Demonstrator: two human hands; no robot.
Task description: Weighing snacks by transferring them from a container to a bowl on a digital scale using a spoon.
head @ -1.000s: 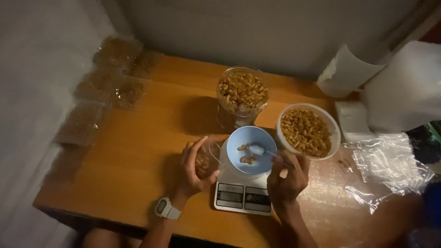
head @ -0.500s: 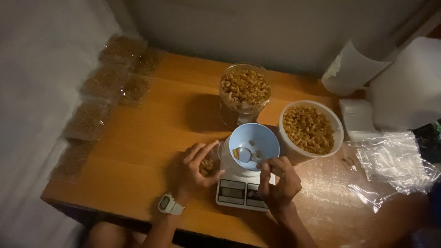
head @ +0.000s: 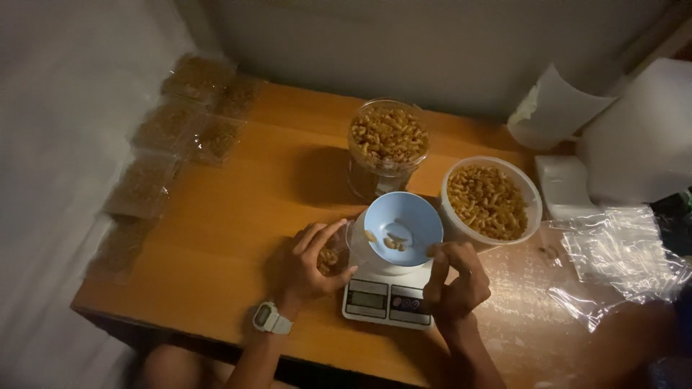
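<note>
A blue bowl point(head: 404, 225) sits on a white kitchen scale point(head: 386, 295) near the front edge of the wooden table point(head: 238, 216). A few pieces of pasta point(head: 389, 241) lie in the bottom of the bowl.

The left hand point(head: 311, 263), with a pale wristwatch point(head: 270, 318) on its wrist, is at nine o'clock from the bowl. Its grip is cupped around a small clear cup point(head: 333, 256) with some pasta pieces in it, the fingers curling over the cup's top; the cup sits just beside the bowl's left rim.

The right hand point(head: 455, 281) is at four o'clock from the bowl, over the right end of the scale. Its grip is narrow, thumb and forefinger pinched together at the bowl's right rim; whether a piece of pasta sits between them cannot be told.

At twelve o'clock from the bowl stands a clear jar point(head: 386, 148) full of pasta. At two o'clock, touching or almost touching the bowl, is a white tub point(head: 491, 202), also filled with pasta. At three o'clock, well apart, empty clear plastic bags point(head: 620, 263) lie crumpled. Along the table's left edge, at nine to eleven o'clock, filled clear packets point(head: 180, 137) lie in a row. White paper rolls point(head: 634, 137) stand at one o'clock.
</note>
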